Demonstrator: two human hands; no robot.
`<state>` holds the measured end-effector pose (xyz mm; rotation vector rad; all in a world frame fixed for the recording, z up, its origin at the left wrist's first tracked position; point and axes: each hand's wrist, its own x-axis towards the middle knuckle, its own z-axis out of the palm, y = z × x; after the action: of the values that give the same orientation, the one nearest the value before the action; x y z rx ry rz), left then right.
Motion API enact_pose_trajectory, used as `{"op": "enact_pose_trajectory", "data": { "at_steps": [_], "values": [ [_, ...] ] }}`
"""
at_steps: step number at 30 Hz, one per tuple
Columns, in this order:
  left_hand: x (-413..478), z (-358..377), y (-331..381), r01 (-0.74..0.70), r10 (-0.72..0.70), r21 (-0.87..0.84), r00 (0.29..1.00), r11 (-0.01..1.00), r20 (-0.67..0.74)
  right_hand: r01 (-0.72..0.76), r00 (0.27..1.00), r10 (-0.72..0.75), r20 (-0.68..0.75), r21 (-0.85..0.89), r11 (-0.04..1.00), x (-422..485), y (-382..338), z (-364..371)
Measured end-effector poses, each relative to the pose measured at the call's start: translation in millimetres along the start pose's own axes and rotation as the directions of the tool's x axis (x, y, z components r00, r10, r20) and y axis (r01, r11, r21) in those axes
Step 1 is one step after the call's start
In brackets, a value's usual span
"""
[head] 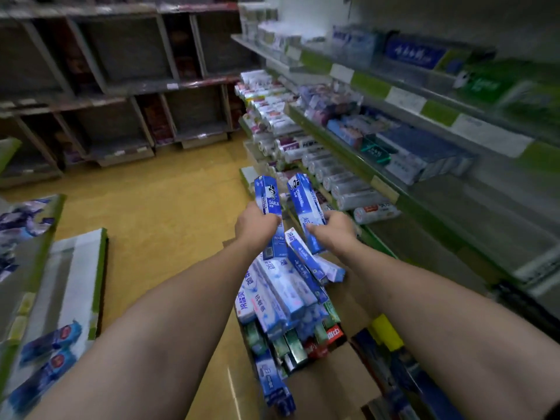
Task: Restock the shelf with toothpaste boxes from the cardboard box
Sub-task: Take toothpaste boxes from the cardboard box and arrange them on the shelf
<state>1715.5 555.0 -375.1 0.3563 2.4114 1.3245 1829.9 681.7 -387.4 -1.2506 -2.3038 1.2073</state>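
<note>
The toothpaste boxes (278, 286) are glossy printed card. The cardboard box (327, 386) looks matt, plain brown board. The floor (151, 207) is smooth and shiny, the shelf (472, 213) dull painted metal.

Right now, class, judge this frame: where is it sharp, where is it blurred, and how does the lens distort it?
Head view: sharpest at the centre, where the blue box in the left hand reads DARLIE; the right shelf and the frame edges smear with blur; the wide lens stretches everything toward the edges.

shelf (391, 189) right | cardboard box (327, 386) below hands | toothpaste boxes (281, 295) inside
</note>
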Motion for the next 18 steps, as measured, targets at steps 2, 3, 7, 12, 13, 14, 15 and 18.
{"op": "enact_pose_trajectory", "data": {
  "at_steps": [2,3,7,12,13,14,15,18],
  "values": [
    [-10,3,11,-0.065,0.065,-0.004,0.998,0.998,0.023,0.017,0.996,-0.015,-0.083,0.017,1.0,-14,1,-14],
    [-15,7,15,-0.09,0.09,-0.014,0.995,0.996,0.032,0.013,0.993,-0.01,-0.121,0.025,1.0,-23,2,-21],
    [-41,24,32,-0.177,0.18,-0.032,0.978,0.984,0.106,-0.042,0.971,0.055,-0.231,0.059,0.997,-60,17,-45],
    [-87,49,49,-0.25,0.25,-0.033,0.938,0.968,0.241,-0.106,0.932,0.123,-0.341,0.07,0.992,-111,47,-80],
    [-99,53,51,-0.264,0.265,-0.041,0.929,0.964,0.26,-0.122,0.923,0.134,-0.36,0.056,0.991,-122,52,-88],
    [-111,56,54,-0.281,0.281,-0.04,0.919,0.959,0.276,-0.137,0.913,0.146,-0.382,0.051,0.989,-133,57,-96],
    [-123,60,56,-0.3,0.296,-0.031,0.91,0.953,0.289,-0.151,0.9,0.16,-0.404,0.055,0.987,-144,62,-103],
    [-160,71,61,-0.386,0.357,0.018,0.869,0.922,0.344,-0.164,0.867,0.179,-0.465,0.073,0.984,-182,78,-125]
  ]
}}
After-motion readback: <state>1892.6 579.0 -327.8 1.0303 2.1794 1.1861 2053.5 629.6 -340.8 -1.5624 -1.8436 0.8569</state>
